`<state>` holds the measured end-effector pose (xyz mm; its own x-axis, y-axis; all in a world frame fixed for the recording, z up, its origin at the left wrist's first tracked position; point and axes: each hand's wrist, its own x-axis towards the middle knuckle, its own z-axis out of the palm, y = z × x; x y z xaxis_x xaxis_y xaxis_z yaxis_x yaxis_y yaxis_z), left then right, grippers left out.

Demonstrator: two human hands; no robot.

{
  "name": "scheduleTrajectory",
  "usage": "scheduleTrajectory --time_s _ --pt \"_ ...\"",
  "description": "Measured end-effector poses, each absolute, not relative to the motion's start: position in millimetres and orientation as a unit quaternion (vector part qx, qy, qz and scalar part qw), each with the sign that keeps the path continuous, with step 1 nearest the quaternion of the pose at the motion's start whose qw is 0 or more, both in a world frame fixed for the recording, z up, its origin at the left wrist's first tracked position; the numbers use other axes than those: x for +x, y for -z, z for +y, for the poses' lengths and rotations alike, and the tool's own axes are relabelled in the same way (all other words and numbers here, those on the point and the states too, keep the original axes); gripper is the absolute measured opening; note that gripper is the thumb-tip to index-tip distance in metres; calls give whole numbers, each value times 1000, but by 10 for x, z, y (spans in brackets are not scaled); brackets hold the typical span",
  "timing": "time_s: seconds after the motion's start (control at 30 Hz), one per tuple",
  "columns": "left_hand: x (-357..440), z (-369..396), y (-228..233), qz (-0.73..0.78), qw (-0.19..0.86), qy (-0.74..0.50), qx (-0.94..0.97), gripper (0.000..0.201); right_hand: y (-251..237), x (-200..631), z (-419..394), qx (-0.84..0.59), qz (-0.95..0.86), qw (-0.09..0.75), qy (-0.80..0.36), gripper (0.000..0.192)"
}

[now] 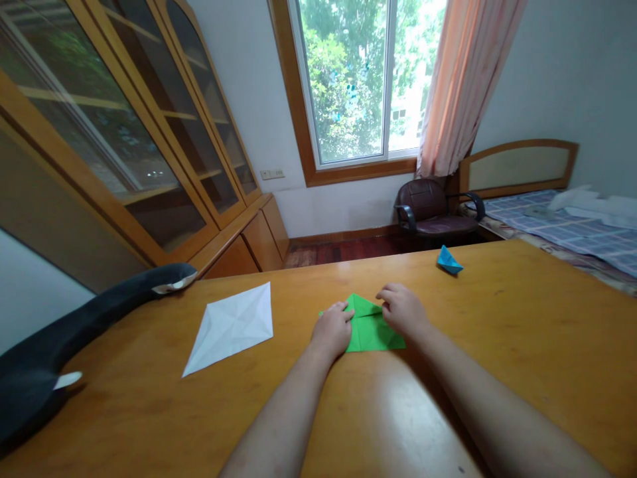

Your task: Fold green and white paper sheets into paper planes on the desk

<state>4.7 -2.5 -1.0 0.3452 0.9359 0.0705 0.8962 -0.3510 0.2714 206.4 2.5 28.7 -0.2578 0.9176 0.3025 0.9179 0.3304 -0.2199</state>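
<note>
We press the green paper [371, 328] flat on the table [497, 345]: left hand [332, 330] and right hand [402, 309] grips closed on it; crease best run slowly.

Two bare forearms enter from the bottom edge of the view — no sleeves, cuffs or gloves show anywhere along them. The left hand [332, 330] and the right hand [402, 309] are likewise uncovered. No watch, bracelet or band shows on either wrist. The fingers [343, 307] are short and rounded at the tips — whether any ring is worn cannot be told, since the hands are small and slightly soft in this view. The forearms look broad near the lower edge, stretched by the wide lens.
</note>
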Motion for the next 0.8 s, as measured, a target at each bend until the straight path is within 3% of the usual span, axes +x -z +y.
scheduleTrajectory --time_s 0.2,0.8 --pt "137 -47 4 575 62 -87 811 40 -108 1836 -20 -476 -868 131 -53 31" --pt "370 -219 -70 574 42 2 818 51 -84 1769 -74 -536 -834 103 -80 32"
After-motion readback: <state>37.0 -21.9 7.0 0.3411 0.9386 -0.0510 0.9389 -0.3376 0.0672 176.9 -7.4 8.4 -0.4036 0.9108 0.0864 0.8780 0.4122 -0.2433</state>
